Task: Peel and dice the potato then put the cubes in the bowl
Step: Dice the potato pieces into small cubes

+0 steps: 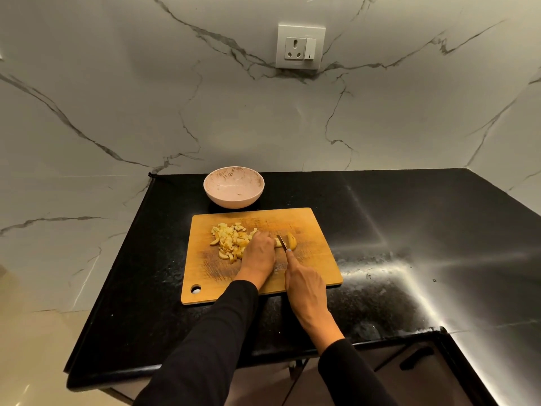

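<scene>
Black stone desk (380,230) w/ wooden cutting board (307,227): left hand (259,253) pins potato strip (288,241) for right hand's (304,284) gripped knife (281,241); cubes (231,240) piled aside, bowl (233,187) behind, unfilled.

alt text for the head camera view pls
A right hand cuts a potato piece with a knife on a wooden board while the left hand steadies it. Diced cubes lie left; an empty pink bowl sits behind.
</scene>
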